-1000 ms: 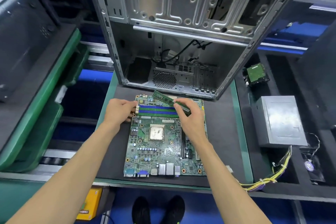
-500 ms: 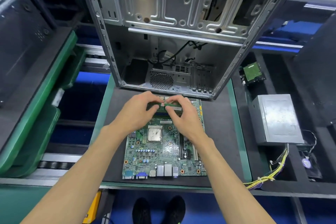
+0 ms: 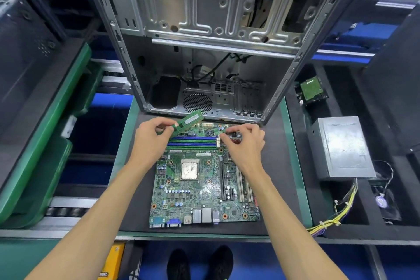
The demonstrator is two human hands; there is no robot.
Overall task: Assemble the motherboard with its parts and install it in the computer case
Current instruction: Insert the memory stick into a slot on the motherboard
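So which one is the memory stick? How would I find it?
Find the big green motherboard lying flat on the dark mat. At its far edge, the left hand pinches a thin green strip, the memory stick. It alone is lifted and tilted, above the blue slots.

A grey metal box (image 3: 341, 146) sits in a black tray (image 3: 302, 157) at the right, with a bundle of yellow wires (image 3: 341, 213) below it. Green bins (image 3: 43, 161) lie at the left. Two black shoes (image 3: 200, 263) show under the bench.
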